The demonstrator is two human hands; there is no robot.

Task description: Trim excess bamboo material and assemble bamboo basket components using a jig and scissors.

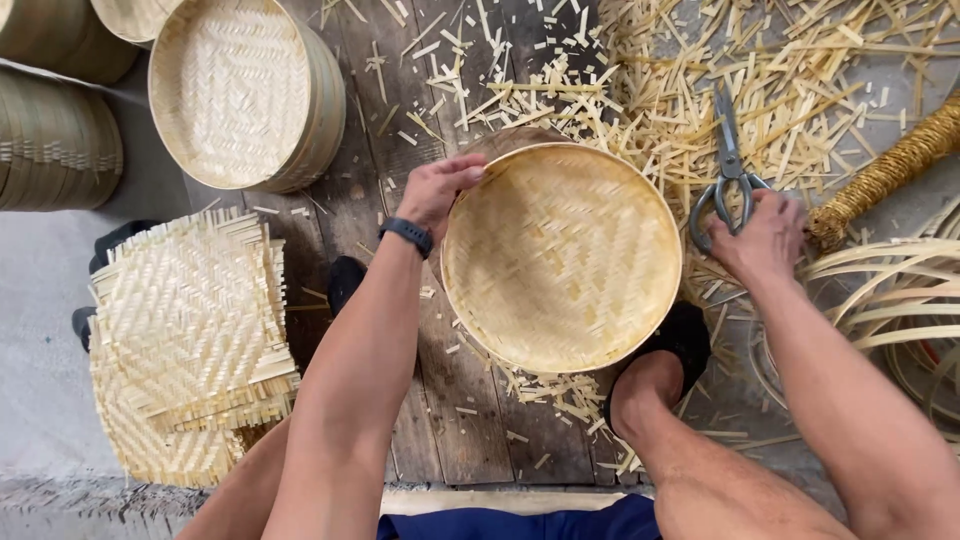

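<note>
The round woven bamboo tray (562, 258) stands in the middle of the view on the dark wooden planks (450, 420), its open side facing up toward me and its hoop rim complete all round. It lies between my two feet in black shoes (680, 340), and it sits between my two hands.

My left hand (438, 192) grips the tray at its upper-left rim: the fingers curl over the edge, closed on the hoop. A dark wristband (406, 235) sits on that wrist. This hand is the one in contact with the tray.

My right hand (765, 240) is just right of the tray, apart from its rim, and is closed on the looped handles of the steel scissors (728, 170). The scissors' long axis runs straight away from me, blades pointing to the top of the view, roughly parallel to the tray's right edge. Whether the blades are parted I cannot tell.

Bamboo offcuts (640, 90) litter the floor beyond the tray. A stack of square woven mats (185, 330) lies at far left, a finished round basket (240, 95) above it, a bound fibre bundle (890, 170) and loose bamboo strips (890, 290) at right.
</note>
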